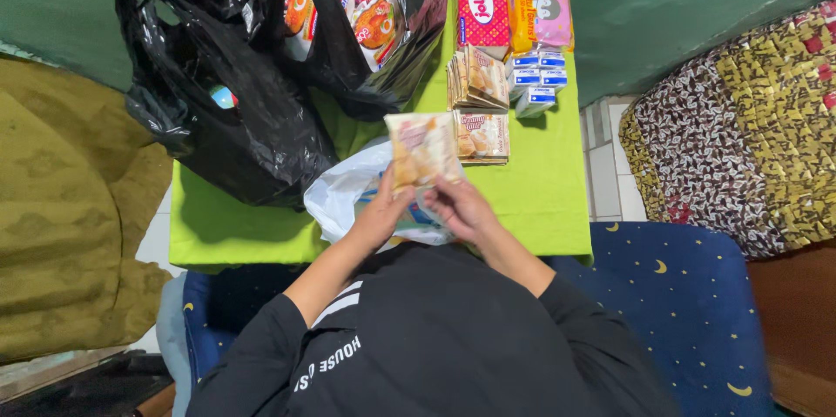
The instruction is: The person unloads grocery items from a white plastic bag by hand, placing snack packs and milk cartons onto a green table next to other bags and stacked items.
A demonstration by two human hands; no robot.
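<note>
Seen from above, head camera looking down over black sleeves at a low desk [540, 199] under a lime-green cover. Both hands raised close together over the near edge, clamped on one flat sachet pack [421, 149] in cream and orange. Left hand [381, 212] gripping the pack's lower left corner, thumb up along its edge; right hand [461, 208] pinching the lower right, fingers curled beneath. Pack held upright-ish, printed face to the camera, long axis running away from the body toward the far side of the desk, tilted slightly left. Neither hand clearly nearer: pack centred between them, just beyond the fingertips.

Directly under the hands, a white plastic bag [348, 191], crumpled and open, lying on the near part of the desk. Just beyond and to the right of the held pack, touching distance, a stack of matching sachet packs [482, 136], with a second fanned stack [477, 77] behind it. Farther right of those, small blue-and-white cartons [535, 77] in a cluster. At the far edge, a red dotted packet [482, 3] beside a pink-and-yellow packet [540, 3], side by side.

Left half of the desk taken by black plastic bags [235, 112], slumped open, with orange-printed packets [374, 25] showing in the mouth of the farther one. Blue cushion with moons and stars [688, 312] below the body; patterned fabric [749, 121] off to the right.
</note>
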